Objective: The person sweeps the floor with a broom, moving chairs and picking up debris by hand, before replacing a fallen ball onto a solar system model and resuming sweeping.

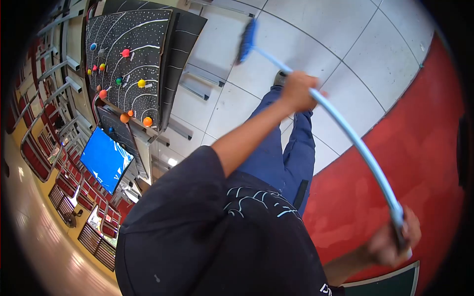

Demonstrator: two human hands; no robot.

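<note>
Head view: left hand (301, 92) and right hand (395, 238) grasp the blue broom (364, 149); white floor tiles (377, 64) stretch between the red wall (405, 128) and solar-system model (129, 66).

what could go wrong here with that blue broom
The broom head could catch on the metal legs near it, since their dark ends rest on the same tiles. The handle reaches out past a shoe, so a low pull back might bump that foot. The right grip, near the handle's top end, could knock the red surface if it swings outward.
</note>
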